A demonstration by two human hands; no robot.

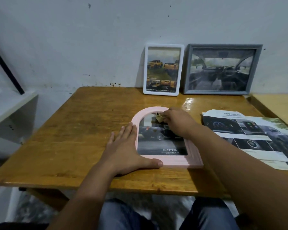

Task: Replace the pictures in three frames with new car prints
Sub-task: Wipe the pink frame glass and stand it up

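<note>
A pink arched frame (176, 161) lies flat in the middle of the wooden table (76, 130), with a dark car print (158, 143) showing in it. My left hand (126, 150) rests flat on the table against the frame's left edge, thumb along its bottom rim. My right hand (176, 121) is over the top of the frame, fingers closed on a small crumpled beige cloth (159, 117) pressed on the glass. A white frame (164, 69) with orange pickup pictures and a grey frame (223, 68) with a car-interior picture lean upright against the wall.
Loose car brochure sheets (253, 138) lie on the table to the right of the pink frame. A lighter wooden surface (276, 103) adjoins at the far right. A white shelf (12, 107) and a dark slanted bar (5, 67) are at the left.
</note>
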